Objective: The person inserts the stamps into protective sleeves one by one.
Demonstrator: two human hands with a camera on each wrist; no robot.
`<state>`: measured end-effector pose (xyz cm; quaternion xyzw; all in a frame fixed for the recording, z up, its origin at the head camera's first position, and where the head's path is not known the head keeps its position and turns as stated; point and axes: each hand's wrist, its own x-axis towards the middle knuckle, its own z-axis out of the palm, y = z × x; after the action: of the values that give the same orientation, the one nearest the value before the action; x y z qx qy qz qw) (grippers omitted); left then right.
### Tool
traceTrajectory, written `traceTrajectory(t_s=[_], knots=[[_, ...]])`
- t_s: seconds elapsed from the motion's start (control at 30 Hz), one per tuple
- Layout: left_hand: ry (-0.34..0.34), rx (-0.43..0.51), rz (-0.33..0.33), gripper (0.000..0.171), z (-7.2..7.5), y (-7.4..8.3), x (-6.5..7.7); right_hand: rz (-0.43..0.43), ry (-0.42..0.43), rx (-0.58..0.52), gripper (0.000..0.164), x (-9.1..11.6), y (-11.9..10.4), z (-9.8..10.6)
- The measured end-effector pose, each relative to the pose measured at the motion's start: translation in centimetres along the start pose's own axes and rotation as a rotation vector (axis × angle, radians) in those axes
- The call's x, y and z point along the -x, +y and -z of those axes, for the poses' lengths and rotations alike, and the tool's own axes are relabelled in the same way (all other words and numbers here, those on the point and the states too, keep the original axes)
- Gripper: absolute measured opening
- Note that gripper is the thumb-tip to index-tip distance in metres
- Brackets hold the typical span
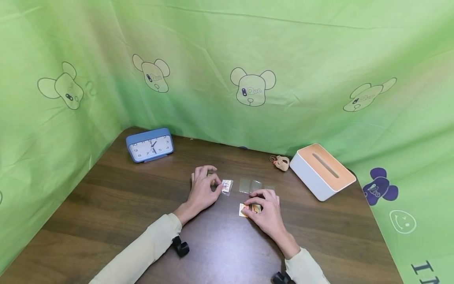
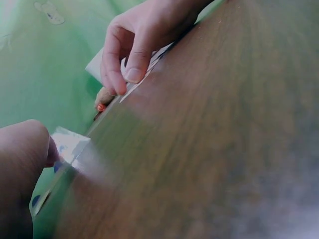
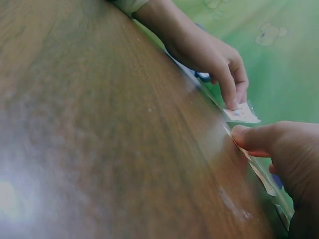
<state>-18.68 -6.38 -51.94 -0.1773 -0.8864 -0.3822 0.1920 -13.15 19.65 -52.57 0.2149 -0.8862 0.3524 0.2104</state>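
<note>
Between thumb and index finger, my left hand pinches a small clear plastic sleeve with a printed card inside. The right wrist view shows that sleeve tilted up off the wood. A greenish card is partly covered by the left fingers. To the right, my right hand has thumb and fingertips at a small orange-and-white card, pinching it close to the table. A second yellowish card shows between its thumb and fingers. Just beyond lie several empty clear sleeves in a row.
A blue clock stands at the back left of the brown wooden table. At the back right are a white tissue box with a wood-coloured lid and a small tan plush keychain. Green printed cloth hangs behind.
</note>
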Motion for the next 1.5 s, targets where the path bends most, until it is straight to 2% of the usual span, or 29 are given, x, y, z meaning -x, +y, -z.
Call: traceTrajectory(t_s=[0.33, 0.77, 1.0, 1.33, 1.5], knots=[[-0.019, -0.078, 0.028, 0.015, -0.5, -0.4, -0.4, -0.028, -0.001, -0.022, 0.025, -0.1, 0.0, -0.3], [0.023, -0.052, 0.031, 0.015, -0.3, -0.2, -0.5, 0.016, 0.014, -0.076, 0.034, -0.4, 0.0, -0.3], [0.027, -0.025, 0.033, 0.015, -0.2, -0.2, -0.5, -0.003, 0.021, -0.085, 0.034, -0.2, -0.2, -0.3], [0.001, -0.030, 0.015, 0.011, -0.9, 0.5, -0.6, 0.101, 0.017, -0.070, 0.032, 0.0, 0.2, -0.2], [0.002, -0.051, -0.019, 0.012, -1.4, 1.0, -0.5, 0.093, 0.029, -0.100, 0.025, 0.0, 0.2, -0.3]])
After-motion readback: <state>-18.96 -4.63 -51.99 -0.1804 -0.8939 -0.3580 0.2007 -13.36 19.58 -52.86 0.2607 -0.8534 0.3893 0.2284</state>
